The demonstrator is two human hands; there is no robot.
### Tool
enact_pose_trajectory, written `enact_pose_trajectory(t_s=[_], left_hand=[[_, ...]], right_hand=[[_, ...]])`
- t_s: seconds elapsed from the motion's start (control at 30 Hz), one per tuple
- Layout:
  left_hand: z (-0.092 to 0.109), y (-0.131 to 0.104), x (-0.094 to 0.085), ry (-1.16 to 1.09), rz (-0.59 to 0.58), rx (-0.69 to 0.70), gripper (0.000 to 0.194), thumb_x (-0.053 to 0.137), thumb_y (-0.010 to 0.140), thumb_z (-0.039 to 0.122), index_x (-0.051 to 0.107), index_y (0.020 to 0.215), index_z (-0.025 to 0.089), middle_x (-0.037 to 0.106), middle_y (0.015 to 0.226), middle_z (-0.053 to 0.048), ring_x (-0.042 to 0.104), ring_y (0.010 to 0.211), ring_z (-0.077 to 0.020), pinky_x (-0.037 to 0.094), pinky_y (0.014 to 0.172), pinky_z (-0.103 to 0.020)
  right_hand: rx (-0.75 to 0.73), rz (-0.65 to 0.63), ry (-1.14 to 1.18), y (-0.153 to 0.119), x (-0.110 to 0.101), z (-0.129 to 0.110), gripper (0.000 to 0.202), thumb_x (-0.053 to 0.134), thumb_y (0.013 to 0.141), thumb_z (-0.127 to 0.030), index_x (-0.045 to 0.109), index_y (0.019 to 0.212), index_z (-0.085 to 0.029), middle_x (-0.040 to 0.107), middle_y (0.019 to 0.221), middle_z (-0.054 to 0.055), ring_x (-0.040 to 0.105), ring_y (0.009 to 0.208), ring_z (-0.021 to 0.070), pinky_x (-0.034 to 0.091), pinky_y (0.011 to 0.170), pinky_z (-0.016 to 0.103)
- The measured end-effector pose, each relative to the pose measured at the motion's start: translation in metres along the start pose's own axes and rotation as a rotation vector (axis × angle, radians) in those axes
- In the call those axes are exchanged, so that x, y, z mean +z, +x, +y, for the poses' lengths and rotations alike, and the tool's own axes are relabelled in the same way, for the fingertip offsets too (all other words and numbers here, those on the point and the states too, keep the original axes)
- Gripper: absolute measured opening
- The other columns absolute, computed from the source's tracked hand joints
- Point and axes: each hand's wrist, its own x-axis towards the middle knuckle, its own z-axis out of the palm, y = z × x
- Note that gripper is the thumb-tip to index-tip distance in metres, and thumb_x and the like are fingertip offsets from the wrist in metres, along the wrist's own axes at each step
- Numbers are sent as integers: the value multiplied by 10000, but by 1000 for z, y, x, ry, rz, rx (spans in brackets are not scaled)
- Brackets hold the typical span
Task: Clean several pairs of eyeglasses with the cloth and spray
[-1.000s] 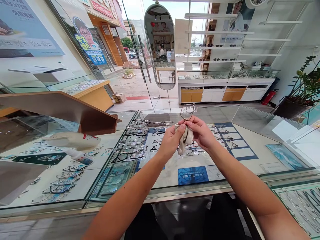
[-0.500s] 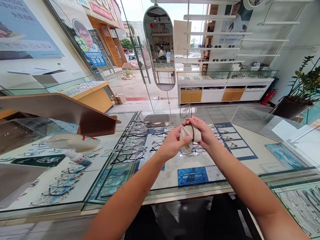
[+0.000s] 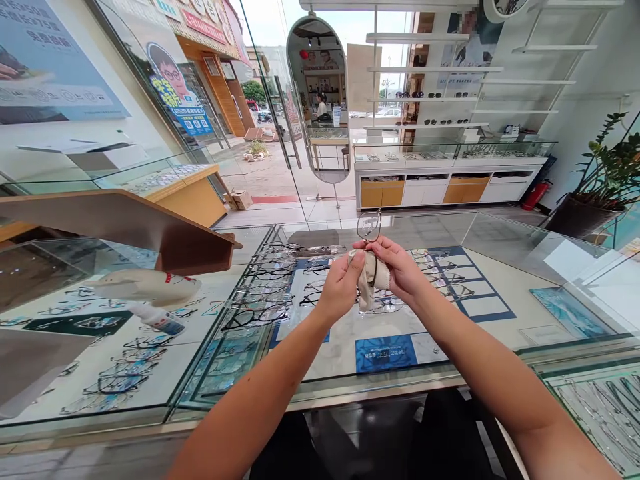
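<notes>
Above the glass counter, both my hands meet around a pair of eyeglasses [image 3: 369, 227] and a beige cleaning cloth [image 3: 368, 287]. My left hand [image 3: 342, 283] is closed, its thumb and fingers pinching the cloth against the frame. The fingers of my right hand [image 3: 397, 263] curl around the glasses from the other side, with part of the cloth under them. One lens stands up clear of my fingertips; the other is covered by the cloth and hands. A dark temple arm crosses the cloth. Below lie several eyeglasses [image 3: 260, 315] in rows.
On the left counter, a white bottle [image 3: 157, 318] lies beside a beige pouch-like object [image 3: 147, 287]. A brown wooden panel [image 3: 120, 223] juts in above them. A blue leaflet [image 3: 385, 353] lies before me, and an oval mirror [image 3: 320, 100] stands beyond the counter.
Both hands have shifted slightly left with the glasses. My left thumb has moved up, and the cloth now hangs lower in a bunched fold.
</notes>
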Motion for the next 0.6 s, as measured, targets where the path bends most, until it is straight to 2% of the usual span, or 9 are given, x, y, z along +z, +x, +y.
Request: enact_pose_trajectory(t_s=[0.1,0.2,0.4,0.5,0.6], left_hand=[[-4,3,-3,-111,-115,-91,553,769,902,734,751,980,187,664,804,-31,591,758,-176,529,681,-292],[-3,6,-5,-209,-149,-169,599,837,840,735,771,1020,167,706,834,-36,644,820,-179,548,716,-278],[0,18,-16,-328,32,-206,640,926,731,726,787,1029,176,792,897,-49,762,979,-238,610,827,-306],[0,25,-24,-370,112,-162,645,968,688,696,785,1019,173,824,947,-75,784,1053,-277,628,900,-347],[1,30,-30,-380,128,-111,623,962,717,673,786,1037,169,843,1013,-102,785,1131,-304,629,958,-376]], right_hand=[[0,4,17,2,-4,-4,368,1007,700,-463,740,789,-226,822,1013,37,713,853,181,599,793,305],[-29,25,9,5,-9,-8,368,993,710,-493,749,790,-229,813,1029,41,700,877,189,584,804,307],[-107,56,-137,8,-20,-17,356,965,736,-522,754,764,-236,780,1275,62,673,1062,213,529,866,298],[-128,-30,-256,8,-23,-18,323,930,796,-520,764,771,-243,754,1317,65,620,1297,264,476,1052,347],[-119,-137,-359,7,-25,-15,316,899,835,-529,767,789,-246,713,1381,69,534,1447,300,376,1189,411]])
